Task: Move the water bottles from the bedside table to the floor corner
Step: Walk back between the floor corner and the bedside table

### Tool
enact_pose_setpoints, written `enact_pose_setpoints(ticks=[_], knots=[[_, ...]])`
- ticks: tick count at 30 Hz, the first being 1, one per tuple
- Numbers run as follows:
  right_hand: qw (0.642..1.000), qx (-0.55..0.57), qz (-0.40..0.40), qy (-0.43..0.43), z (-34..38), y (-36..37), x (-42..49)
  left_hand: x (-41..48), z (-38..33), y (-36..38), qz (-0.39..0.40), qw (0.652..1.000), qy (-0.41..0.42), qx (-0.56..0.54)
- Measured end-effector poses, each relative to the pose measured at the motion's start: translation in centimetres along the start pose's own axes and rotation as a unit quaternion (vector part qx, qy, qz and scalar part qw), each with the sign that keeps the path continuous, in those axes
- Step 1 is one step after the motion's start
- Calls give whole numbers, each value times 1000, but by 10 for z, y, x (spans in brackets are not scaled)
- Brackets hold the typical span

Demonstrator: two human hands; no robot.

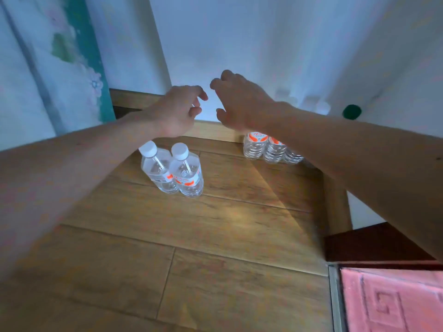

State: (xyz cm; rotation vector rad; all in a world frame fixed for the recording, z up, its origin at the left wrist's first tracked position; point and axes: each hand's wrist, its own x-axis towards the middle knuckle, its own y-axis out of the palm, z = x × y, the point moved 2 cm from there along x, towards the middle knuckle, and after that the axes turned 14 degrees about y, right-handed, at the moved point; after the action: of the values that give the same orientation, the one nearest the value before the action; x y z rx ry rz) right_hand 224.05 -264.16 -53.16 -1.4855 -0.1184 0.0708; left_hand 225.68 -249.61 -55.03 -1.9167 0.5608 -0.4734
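Above the floor (pixel 215 236) corner, your left hand (pixel 178 111) and right hand (pixel 239 101) hover half-open, holding nothing. Two bottles (pixel 173 171) stand together below; more bottles (pixel 266 147) sit against the wall. Withdraw straight up so your forearms don't topple them.

Warm brown wood-plank floor (pixel 215 236) meets white walls (pixel 239 44) along a wooden skirting board (pixel 215 130); a floral white-and-teal curtain (pixel 60 56) hangs left, a pink patterned mat (pixel 393 300) lies bottom right.
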Motion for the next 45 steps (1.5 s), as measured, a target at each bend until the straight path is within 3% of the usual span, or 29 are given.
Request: enact_pose_setpoints(ticks=[6,14,18,28,45], knots=[[995,35,90,-27,44,11,-6,-58,29,-22,-17,999,-34,13],[984,-12,163,-70,83,23,-20,-104,41,-3,78,994,-56,55],[979,-44,173,-103,88,30,-28,-108,39,2,76,995,-29,65],[989,-15,123,-80,83,41,-35,-107,35,14,20,997,-19,78],[981,37,174,-72,1,30,-32,-79,1,19,26,997,63,22]])
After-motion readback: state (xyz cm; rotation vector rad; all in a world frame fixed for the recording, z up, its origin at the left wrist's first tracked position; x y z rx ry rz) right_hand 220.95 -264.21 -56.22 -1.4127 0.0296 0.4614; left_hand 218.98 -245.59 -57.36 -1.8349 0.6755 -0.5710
